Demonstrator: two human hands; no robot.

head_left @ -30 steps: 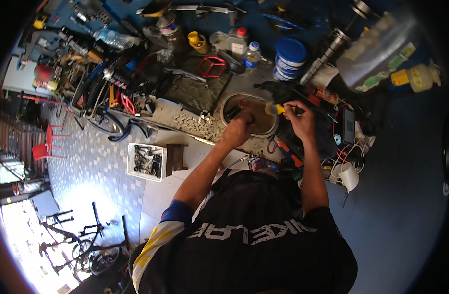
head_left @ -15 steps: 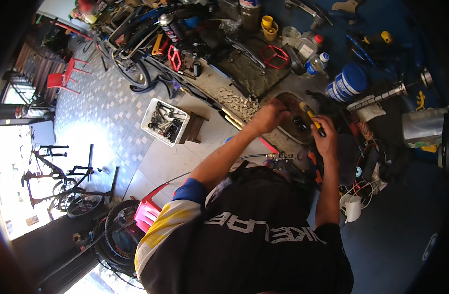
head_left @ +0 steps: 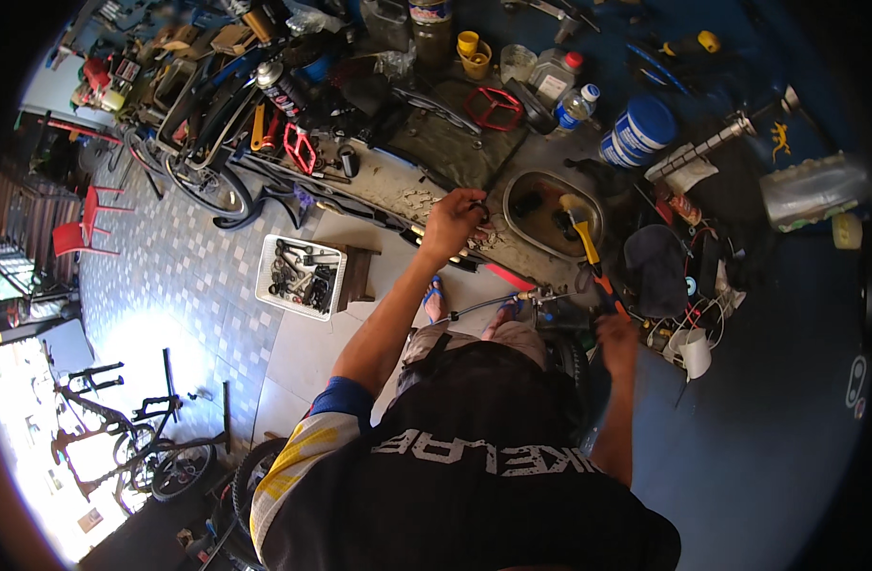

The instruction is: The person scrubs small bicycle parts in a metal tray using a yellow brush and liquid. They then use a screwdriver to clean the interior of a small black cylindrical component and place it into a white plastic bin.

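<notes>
My left hand is closed, its fingertips pinched on a small dark part whose kind I cannot make out. It is above the bench, left of an oval metal basin that holds brownish liquid and dark pieces. A yellow-handled brush leans in the basin's right side, bristles inward. My right hand is lower right, near an orange-handled tool. Motion smears its fingers, so whether they hold anything cannot be told. A bicycle chain is heaped on the bench beside my left hand.
Red pedals, a water bottle and a blue-and-white tub stand beyond the basin. A white basket of metal parts sits on a wooden stool at left. A white cup and cables are at right.
My right hand has let go of the brush, which now leans in the basin, and has drawn back toward me. My left hand has moved left, out of the basin, with the small part.
</notes>
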